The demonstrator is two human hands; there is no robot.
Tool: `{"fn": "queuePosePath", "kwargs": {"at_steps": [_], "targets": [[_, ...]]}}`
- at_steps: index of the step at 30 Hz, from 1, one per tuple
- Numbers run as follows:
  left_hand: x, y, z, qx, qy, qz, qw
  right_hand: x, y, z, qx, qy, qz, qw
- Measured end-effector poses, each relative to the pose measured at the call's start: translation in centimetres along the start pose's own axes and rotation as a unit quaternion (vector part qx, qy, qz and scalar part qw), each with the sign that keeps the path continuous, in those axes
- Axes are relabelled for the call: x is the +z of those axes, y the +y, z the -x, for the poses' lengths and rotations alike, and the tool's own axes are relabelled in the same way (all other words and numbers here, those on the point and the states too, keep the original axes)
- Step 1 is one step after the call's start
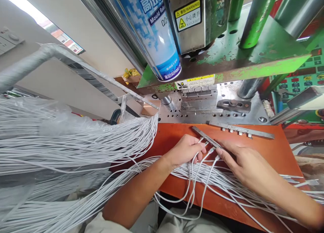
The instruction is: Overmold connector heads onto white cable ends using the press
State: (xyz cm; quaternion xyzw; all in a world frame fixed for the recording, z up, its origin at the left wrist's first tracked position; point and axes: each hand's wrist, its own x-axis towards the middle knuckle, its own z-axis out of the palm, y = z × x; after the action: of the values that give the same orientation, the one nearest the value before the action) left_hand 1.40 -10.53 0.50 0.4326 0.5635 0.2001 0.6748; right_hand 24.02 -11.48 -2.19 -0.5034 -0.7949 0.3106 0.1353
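A narrow metal fixture bar (208,137) lies slanted over the orange work surface, with several white cables (194,179) plugged along its near side. My left hand (188,150) is closed, thumb and fingers pinching a cable end at the bar's left part. My right hand (244,164) grips the bar's right end, its thumb beside the rightmost connector (217,157); its other fingers are partly hidden behind the bar. Just beyond, a second metal bar (243,130) rests on the surface with several small metal connectors along its near edge.
Bundled white cables (76,142) hang over a wrapped rail (101,71) at left; more cables cross the orange surface (273,152). Ahead stands a green press (227,69) with a steel bed (174,118), a mould block (199,94) and a blue spray can (154,37). A control panel (307,78) is at right.
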Motion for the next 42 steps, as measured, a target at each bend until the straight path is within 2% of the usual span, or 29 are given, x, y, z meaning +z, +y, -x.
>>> {"fn": "queuePosePath", "kwargs": {"at_steps": [2, 4, 7, 12, 19, 25, 27, 30, 31, 34, 35, 36, 40, 42], "targets": [[0.1, -0.3, 0.3, 0.01, 0.001, -0.017, 1.0, -0.6, -0.5, -0.4, 0.017, -0.053, -0.062, 0.997], [0.3, -0.8, 0.4, 0.025, 0.011, -0.027, 0.999, -0.8, -0.9, -0.7, 0.019, -0.077, -0.118, 0.99], [0.7, -1.4, 0.3, 0.043, 0.046, -0.024, 0.998, -0.2, -1.3, -0.5, -0.015, -0.042, -0.154, 0.987], [1.5, -2.2, 0.0, 0.083, 0.053, 0.033, 0.995, 1.2, -0.9, 0.4, -0.042, 0.013, -0.109, 0.993], [1.9, -3.4, -0.2, 0.102, 0.079, 0.04, 0.991, 1.3, -0.9, 0.3, -0.08, 0.009, -0.065, 0.995], [2.2, -3.7, -0.5, 0.116, 0.103, 0.045, 0.987, 2.3, -0.6, 0.2, -0.105, 0.027, 0.003, 0.994], [1.9, -3.2, -0.5, 0.104, 0.087, 0.04, 0.99, 2.3, -0.7, 0.3, -0.096, 0.038, -0.003, 0.995], [0.8, -2.1, -0.2, 0.069, 0.023, -0.007, 0.997, 2.0, -0.7, 0.3, -0.063, 0.045, -0.067, 0.995], [0.4, -1.9, -0.1, 0.076, 0.035, -0.037, 0.996, 1.8, -0.7, 0.4, -0.05, 0.045, -0.094, 0.993], [-0.2, -1.6, 0.4, 0.137, 0.163, -0.092, 0.973, 1.6, -0.3, 0.5, -0.016, 0.059, -0.163, 0.985], [-0.2, -1.6, 0.5, 0.15, 0.184, -0.089, 0.967, 1.6, -0.1, 0.5, -0.009, 0.062, -0.18, 0.982], [-0.2, -1.7, 0.5, 0.152, 0.178, -0.076, 0.969, 1.6, 0.1, 0.5, -0.004, 0.061, -0.198, 0.978], [0.0, -1.7, 0.4, 0.102, 0.065, 0.005, 0.993, 1.3, 0.4, 0.4, 0.017, 0.055, -0.244, 0.968], [0.0, -1.7, 0.2, 0.089, 0.054, 0.038, 0.994, 1.2, 0.5, 0.3, 0.016, 0.06, -0.25, 0.966]]}}
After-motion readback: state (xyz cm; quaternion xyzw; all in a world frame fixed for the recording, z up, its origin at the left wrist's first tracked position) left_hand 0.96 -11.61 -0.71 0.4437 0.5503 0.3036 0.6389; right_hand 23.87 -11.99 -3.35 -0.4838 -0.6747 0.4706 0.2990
